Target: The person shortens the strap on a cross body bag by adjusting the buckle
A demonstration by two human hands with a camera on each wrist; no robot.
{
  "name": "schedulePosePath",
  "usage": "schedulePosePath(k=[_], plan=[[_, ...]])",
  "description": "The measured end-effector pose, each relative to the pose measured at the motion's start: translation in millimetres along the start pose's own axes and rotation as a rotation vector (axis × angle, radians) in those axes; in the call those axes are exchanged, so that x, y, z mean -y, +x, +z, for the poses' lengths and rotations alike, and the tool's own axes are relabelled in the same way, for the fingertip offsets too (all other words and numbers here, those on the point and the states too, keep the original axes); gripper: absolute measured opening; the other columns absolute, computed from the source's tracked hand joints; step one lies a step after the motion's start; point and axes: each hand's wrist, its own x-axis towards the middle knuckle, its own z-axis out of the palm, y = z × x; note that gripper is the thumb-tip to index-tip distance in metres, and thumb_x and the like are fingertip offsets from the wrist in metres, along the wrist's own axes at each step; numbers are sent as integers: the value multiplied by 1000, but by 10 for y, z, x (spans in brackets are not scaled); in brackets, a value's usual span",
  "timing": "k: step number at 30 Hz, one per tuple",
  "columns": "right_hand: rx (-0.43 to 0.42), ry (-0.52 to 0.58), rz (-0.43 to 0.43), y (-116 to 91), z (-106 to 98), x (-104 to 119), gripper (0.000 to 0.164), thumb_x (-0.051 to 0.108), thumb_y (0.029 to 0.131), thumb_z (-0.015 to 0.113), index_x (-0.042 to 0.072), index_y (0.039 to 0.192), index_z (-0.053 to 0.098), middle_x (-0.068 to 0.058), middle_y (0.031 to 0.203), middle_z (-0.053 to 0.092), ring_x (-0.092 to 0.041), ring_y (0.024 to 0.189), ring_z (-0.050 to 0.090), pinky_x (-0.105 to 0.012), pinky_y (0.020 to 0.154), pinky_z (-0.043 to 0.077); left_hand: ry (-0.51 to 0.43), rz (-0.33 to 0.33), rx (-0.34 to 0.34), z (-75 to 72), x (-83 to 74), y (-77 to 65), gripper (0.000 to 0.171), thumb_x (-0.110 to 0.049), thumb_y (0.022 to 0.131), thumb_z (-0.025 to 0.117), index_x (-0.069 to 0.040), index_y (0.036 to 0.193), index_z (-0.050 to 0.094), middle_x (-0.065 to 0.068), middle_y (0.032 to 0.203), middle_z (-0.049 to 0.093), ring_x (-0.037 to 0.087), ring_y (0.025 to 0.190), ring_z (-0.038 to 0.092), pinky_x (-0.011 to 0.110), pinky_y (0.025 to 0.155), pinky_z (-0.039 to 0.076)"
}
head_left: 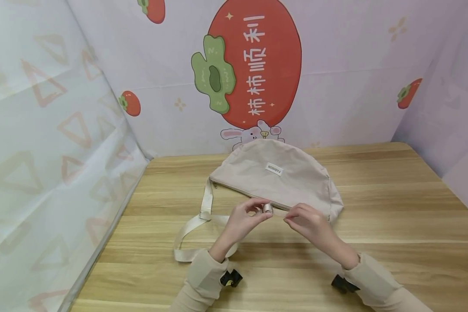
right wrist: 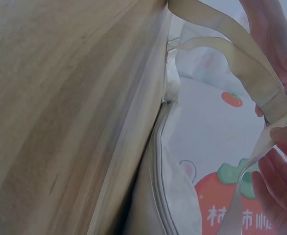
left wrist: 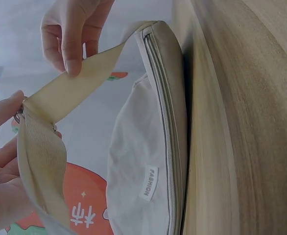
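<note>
A beige half-round fabric bag with a white "FASHION" label lies on the table, its zipper along the near edge. Its webbing strap rises in front of the bag. My left hand holds the strap at a metal buckle between thumb and fingers. A short way to the right, my right hand pinches the strap between thumb and forefinger, as the right wrist view shows. Part of the strap loops down to the table left of my left hand.
The wooden table reaches past the bag on both sides. A printed cloth backdrop with a large red persimmon picture stands behind it. Another cloth hangs on the left. Dark devices sit at both wrists.
</note>
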Motion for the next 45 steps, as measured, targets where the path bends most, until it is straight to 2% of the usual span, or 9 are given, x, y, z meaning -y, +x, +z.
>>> schedulePosePath(k=[4, 16, 21, 26, 30, 34, 37, 41, 45], plan=[[-11, 19, -3, 0, 1, 1, 22, 22, 87, 56, 6, 74, 63, -2, 74, 61, -13, 67, 57, -11, 68, 45, 6, -9, 14, -5, -8, -4, 31, -8, 78, 67, 3, 106, 61, 13, 94, 63, 24, 88, 56, 37, 77, 47], [-52, 53, -38, 91, 97, 78, 26, 23, 88, 54, 5, 71, 61, -3, 73, 60, -13, 67, 56, -10, 69, 44, 12, 16, 96, 9, -39, 13, 42, -5, 78, 66, 2, 117, 53, 15, 99, 59, 24, 92, 54, 40, 80, 46], [-52, 53, -48, 111, 111, 88, 24, 22, 88, 54, 5, 72, 61, -3, 73, 60, -12, 65, 57, -10, 66, 45, 18, 39, 101, 16, -52, 21, 41, -3, 78, 66, 3, 116, 53, 17, 98, 59, 25, 92, 54, 42, 79, 46], [-23, 36, -31, 98, 82, 84, 4, 5, 78, 64, 6, 76, 62, -1, 74, 61, -12, 66, 57, -13, 66, 46, 14, 27, 89, 9, -51, 26, 40, -3, 78, 65, 3, 116, 53, 15, 99, 59, 24, 91, 53, 40, 79, 46], [-5, 23, 5, 54, 22, 66, 14, -4, 70, 67, 7, 77, 63, 0, 75, 61, -10, 68, 57, -13, 66, 45, 15, 14, 81, 0, -41, 29, 39, -3, 78, 65, 2, 115, 54, 14, 98, 59, 21, 91, 53, 36, 79, 46], [-4, 17, 15, 13, -27, 49, 4, 4, 76, 65, 8, 75, 64, 1, 74, 61, -9, 67, 56, -12, 66, 45, 9, 19, 70, -1, -28, 33, 39, -1, 77, 66, 2, 114, 55, 15, 96, 59, 20, 90, 53, 35, 79, 46], [2, 12, 16, 3, -34, 47, 10, 11, 81, 62, 7, 73, 63, 2, 73, 61, -8, 65, 56, -12, 64, 45, 5, 28, 65, 8, -18, 35, 39, -1, 76, 67, 3, 113, 55, 16, 96, 60, 21, 90, 53, 35, 79, 46], [1, 26, 19, 6, -17, 40, 5, 3, 76, 64, 6, 73, 63, 1, 73, 60, -8, 65, 55, -11, 64, 44, 8, 48, 56, 56, 133, 62, 43, -4, 75, 68, -1, 116, 54, 11, 96, 60, 18, 89, 54, 29, 77, 47], [-14, 45, 12, 22, 9, 39, 5, 4, 79, 63, 7, 74, 62, -1, 73, 61, -9, 65, 56, -11, 63, 45, 7, 47, 62, 99, 299, 95, 48, -8, 75, 70, -5, 119, 53, 6, 95, 59, 13, 88, 53, 24, 75, 47]])
